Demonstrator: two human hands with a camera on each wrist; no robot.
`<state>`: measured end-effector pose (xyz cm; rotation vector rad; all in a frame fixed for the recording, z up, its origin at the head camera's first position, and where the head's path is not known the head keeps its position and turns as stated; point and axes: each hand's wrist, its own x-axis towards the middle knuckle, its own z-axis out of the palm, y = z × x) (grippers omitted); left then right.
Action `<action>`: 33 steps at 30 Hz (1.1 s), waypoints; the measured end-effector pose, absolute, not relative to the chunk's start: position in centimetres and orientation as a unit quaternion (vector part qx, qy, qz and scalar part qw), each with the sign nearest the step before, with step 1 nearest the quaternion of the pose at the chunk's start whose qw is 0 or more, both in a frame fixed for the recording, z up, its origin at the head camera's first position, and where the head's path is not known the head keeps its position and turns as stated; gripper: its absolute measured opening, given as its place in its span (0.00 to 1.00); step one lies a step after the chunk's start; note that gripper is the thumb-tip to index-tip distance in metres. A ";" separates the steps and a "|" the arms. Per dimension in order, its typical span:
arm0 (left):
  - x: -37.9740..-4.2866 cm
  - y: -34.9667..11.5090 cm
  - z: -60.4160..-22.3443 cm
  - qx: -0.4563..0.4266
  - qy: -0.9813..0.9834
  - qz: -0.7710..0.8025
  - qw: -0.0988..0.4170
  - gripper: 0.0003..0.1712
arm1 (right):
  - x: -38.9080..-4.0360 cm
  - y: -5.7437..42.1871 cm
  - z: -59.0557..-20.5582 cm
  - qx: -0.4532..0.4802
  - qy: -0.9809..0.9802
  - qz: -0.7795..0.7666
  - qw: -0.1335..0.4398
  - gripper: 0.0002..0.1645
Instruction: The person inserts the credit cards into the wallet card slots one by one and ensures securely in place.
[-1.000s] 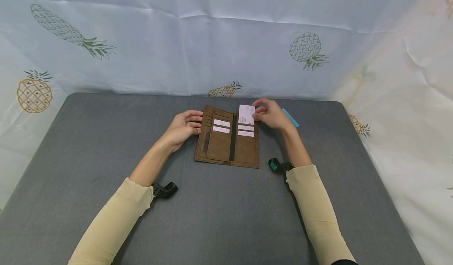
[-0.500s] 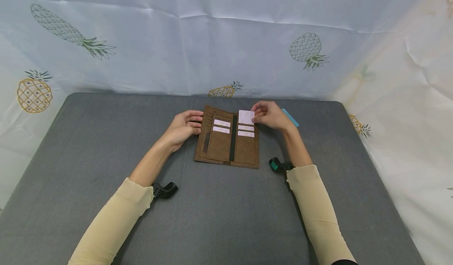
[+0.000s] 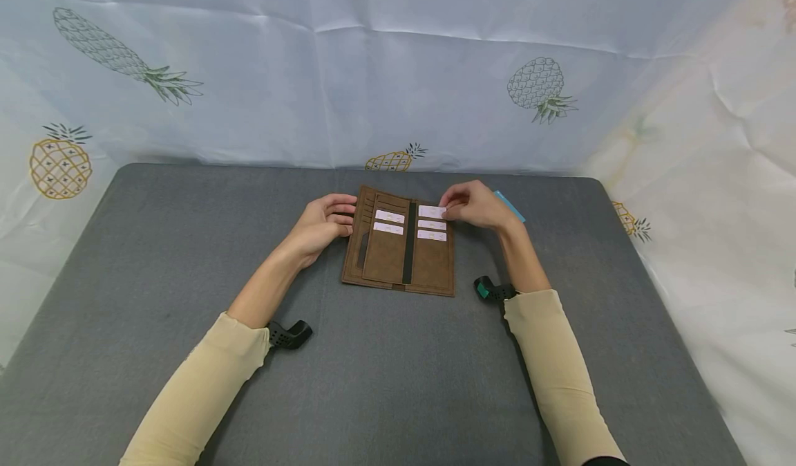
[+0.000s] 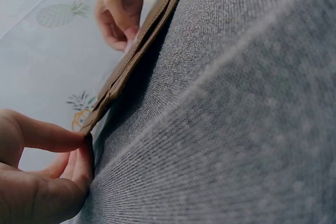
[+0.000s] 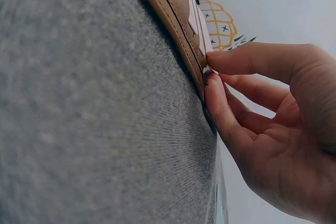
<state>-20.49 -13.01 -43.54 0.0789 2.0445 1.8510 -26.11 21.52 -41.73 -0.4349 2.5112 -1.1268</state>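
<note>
An open brown wallet [image 3: 430,267] lies on the grey table, with a dark strap down its middle. Pale pink cards show as strips in both halves. My left hand [image 3: 318,228] pinches the wallet's left edge between thumb and fingers, plain in the left wrist view. At the top right slot, my right hand [image 3: 475,205] pinches the right end of the uppermost card [image 3: 429,211], only a strip of which shows. In the right wrist view, thumb and finger meet at the card's end beside the wallet's edge [image 5: 181,51]. The pocketed parts of the cards are hidden.
A light blue flat item [image 3: 511,207] lies on the table [image 3: 385,376] behind the right hand, partly hidden. A white pineapple-print cloth [image 3: 348,72] hangs behind the table's back edge. Black wrist bands [image 3: 289,334] sit on both forearms.
The uppermost right card has slid down into its slot, from mostly showing to a narrow strip. My right hand has moved slightly down with it; the left hand has stayed still.
</note>
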 end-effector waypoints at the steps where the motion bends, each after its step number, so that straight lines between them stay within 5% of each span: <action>1: -20.5 -13.0 -43.6 0.028 0.727 0.659 0.190 0.38 | -26.1 21.5 -41.7 -0.155 0.887 -0.397 0.177 0.10; 22: -20.4 -13.0 -43.5 0.027 0.729 0.657 0.192 0.38 | -26.0 22.3 -41.5 -0.165 0.879 -0.416 0.164 0.16; 33: -20.5 -13.1 -43.5 0.031 0.730 0.656 0.191 0.37 | -25.8 26.8 -40.7 -0.065 0.900 -0.418 0.106 0.20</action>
